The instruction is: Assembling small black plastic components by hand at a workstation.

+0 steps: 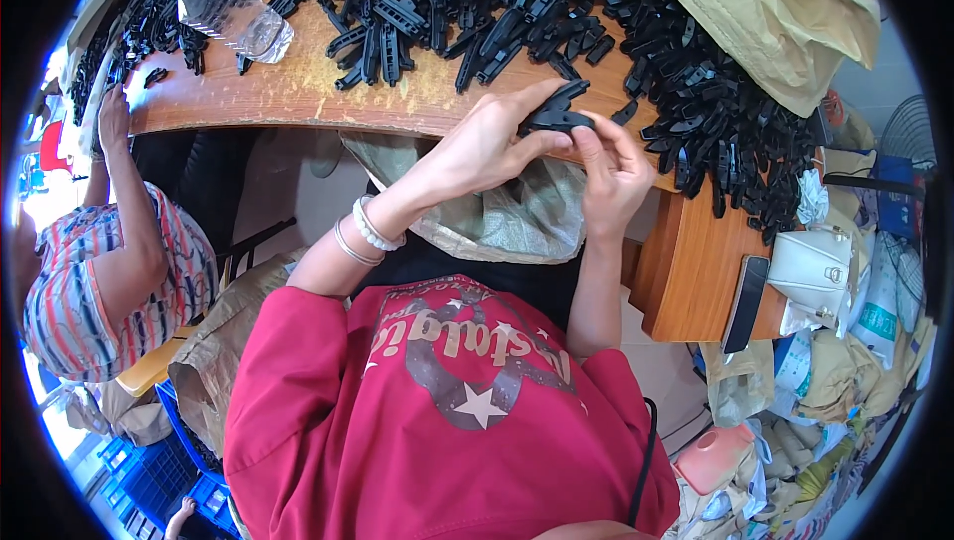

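A black plastic part [558, 115] is held between my two hands just past the front edge of the wooden table. My left hand [494, 145], with a white beaded bracelet and a bangle on its wrist, grips the part's left end between fingers and thumb. The thumb and forefinger of my right hand [614, 180] pinch its right end. Several more black plastic parts [383, 38] lie in loose heaps behind my hands. A bigger pile of black parts [715, 108] covers the right side of the table.
A clear plastic bottle [234, 13] lies tilted at the back left. Paper sacks [770, 23] rest on the heaps. An open woven sack [527, 217] hangs below the table edge. A phone [745, 304] and a white handbag [810, 272] sit at right. At left is another person [124, 282].
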Demonstrator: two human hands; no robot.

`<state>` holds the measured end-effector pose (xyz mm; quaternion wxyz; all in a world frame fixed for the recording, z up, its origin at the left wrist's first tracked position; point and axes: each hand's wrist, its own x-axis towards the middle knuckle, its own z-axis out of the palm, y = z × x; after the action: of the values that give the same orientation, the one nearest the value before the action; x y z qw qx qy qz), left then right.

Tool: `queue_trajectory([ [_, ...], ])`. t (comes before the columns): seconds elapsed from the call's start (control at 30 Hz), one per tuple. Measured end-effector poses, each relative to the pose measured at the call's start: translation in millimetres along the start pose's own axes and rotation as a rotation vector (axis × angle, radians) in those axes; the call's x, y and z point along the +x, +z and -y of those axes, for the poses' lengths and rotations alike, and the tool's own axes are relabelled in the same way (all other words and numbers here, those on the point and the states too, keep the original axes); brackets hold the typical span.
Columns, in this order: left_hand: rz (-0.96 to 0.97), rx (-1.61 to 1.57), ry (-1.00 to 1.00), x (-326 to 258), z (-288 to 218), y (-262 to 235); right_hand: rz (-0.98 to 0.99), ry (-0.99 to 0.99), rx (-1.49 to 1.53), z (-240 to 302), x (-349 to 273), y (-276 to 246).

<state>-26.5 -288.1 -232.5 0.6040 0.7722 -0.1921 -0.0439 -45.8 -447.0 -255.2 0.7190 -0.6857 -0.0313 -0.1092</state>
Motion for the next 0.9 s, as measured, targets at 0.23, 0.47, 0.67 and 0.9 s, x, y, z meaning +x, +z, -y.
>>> queue_trajectory([
  [0.23,-0.023,0.051,-0.051,-10.3,9.7,-1.2,0.043,0.011,0.245,11.5,5.2,10.7],
  [0.47,0.028,0.132,0.000,-7.7,9.2,-3.6,0.155,-0.044,-0.043,-2.9,7.7,-7.4],
  [0.67,-0.035,-0.053,0.093,-13.6,17.5,-3.2,0.087,0.025,0.074,-4.9,0.4,-0.2],
  [0.9,-0.314,-0.311,-0.384,-6.6,18.2,-35.1,-0.015,-0.345,-0.679,-28.3,38.4,2.4],
])
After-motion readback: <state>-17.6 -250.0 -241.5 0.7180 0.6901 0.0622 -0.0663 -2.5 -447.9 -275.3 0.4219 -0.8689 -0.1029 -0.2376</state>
